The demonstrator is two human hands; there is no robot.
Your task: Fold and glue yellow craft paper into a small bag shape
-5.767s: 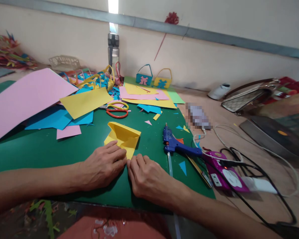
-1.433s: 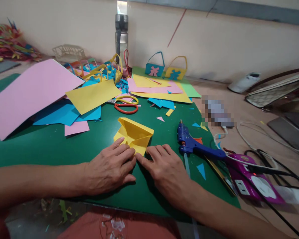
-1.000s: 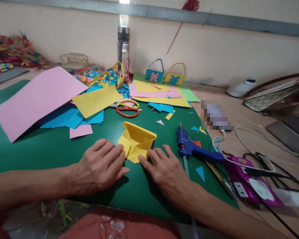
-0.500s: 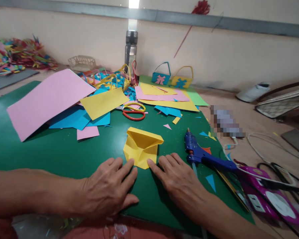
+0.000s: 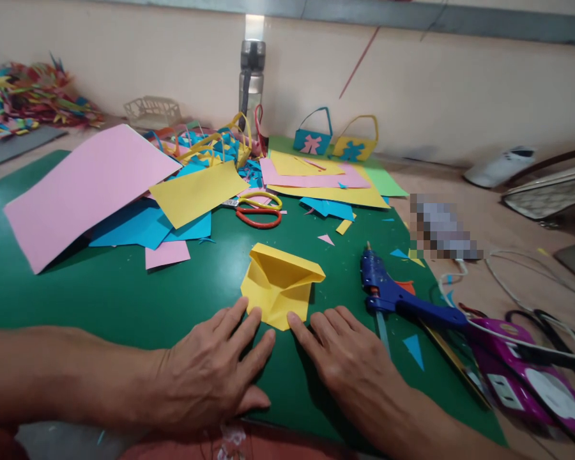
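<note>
A folded yellow paper piece (image 5: 282, 281), partly standing up like a small open pouch, rests on the green mat (image 5: 211, 281) in front of me. My left hand (image 5: 220, 364) lies with fingers spread, its fingertips touching the paper's near left edge. The index finger of my right hand (image 5: 345, 348) presses on the near right corner, while its other fingers curl loosely on the mat. Neither hand grips the paper. To the right lies a blue glue gun (image 5: 388, 287) with its nozzle pointing away from me. Scissors (image 5: 259, 209) with red and yellow handles lie beyond the folded paper.
Pink (image 5: 91, 185), yellow (image 5: 199, 191) and blue sheets lie at left. Two small paper bags (image 5: 312, 140) stand at the back near a bottle (image 5: 252, 80). A purple power strip (image 5: 522, 377) with tangled cords, and a blurred-out phone-like object (image 5: 443, 227), are at right.
My left fingers have spread and shifted slightly along the paper's edge. The folded paper has turned a little. The view has tilted down slightly.
</note>
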